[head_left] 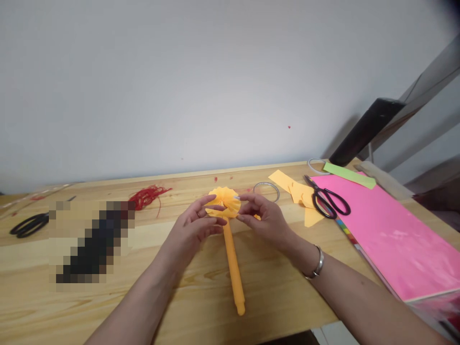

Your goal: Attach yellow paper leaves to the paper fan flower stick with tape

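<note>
Forearms (134,302) loom closest on my head view, cut off at the bottom edge, an orange rod (233,268) lying between them on the table (199,297). Left hand (192,224) half curled, fingers lightly holding the pleated orange paper (227,194) at the rod's far end! Right hand (265,219) grips its right edge, thumb and forefinger. Whether rod and paper join, I can't tell: fingers crowd it. Pixelation swallows a dark object (95,244).
</note>
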Available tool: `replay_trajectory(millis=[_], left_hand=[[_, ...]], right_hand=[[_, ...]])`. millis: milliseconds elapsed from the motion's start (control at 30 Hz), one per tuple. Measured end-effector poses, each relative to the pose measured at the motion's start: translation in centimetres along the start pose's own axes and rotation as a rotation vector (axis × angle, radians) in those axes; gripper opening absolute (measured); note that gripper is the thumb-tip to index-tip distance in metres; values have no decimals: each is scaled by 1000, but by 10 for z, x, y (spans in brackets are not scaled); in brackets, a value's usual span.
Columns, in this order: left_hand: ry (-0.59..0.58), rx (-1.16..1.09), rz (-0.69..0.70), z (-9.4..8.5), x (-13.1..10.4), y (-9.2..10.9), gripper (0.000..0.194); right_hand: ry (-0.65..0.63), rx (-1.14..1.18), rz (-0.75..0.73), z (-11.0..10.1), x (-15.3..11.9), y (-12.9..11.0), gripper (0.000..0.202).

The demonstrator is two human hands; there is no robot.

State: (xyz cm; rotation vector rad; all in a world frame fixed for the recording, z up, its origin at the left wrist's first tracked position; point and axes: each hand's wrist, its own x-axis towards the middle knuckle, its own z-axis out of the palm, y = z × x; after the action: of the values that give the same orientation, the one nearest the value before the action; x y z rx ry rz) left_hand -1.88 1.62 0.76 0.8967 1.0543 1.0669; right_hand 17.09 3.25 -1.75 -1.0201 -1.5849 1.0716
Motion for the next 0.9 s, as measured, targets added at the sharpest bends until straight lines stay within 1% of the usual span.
replay_trajectory(millis=[33, 100, 200, 300, 400, 533, 667, 800, 900], left_hand=[[2, -39, -38, 1, 0, -1, 40], [20, -47, -115, 3, 1, -3, 34], [60, -11, -193, 4, 3, -8, 33], [78, -22, -204, 4, 4, -12, 27], [82, -55, -166, 3, 6, -14, 22], [105, -54, -121, 2, 6, -13, 24], [177, 95, -79, -1, 5, -8, 30], [241, 345, 2, -7, 7, -4, 37], [270, 440, 44, -9, 8, -2, 40]], right_hand=[[21, -63, -56, 0, -1, 0, 33], [58, -197, -182, 1, -4, 0, 32], [54, -404, -389, 1, -8, -1, 31], [23, -560, -547, 2, -10, -2, 31], [19, -635, -624, 3, -12, -2, 31], [-3, -657, -626, 4, -13, -2, 31], [-14, -674, -582, 3, -11, -2, 33], [-21, -703, -465, 4, -11, -1, 30], [-66, -689, -358, 7, -12, 0, 31]])
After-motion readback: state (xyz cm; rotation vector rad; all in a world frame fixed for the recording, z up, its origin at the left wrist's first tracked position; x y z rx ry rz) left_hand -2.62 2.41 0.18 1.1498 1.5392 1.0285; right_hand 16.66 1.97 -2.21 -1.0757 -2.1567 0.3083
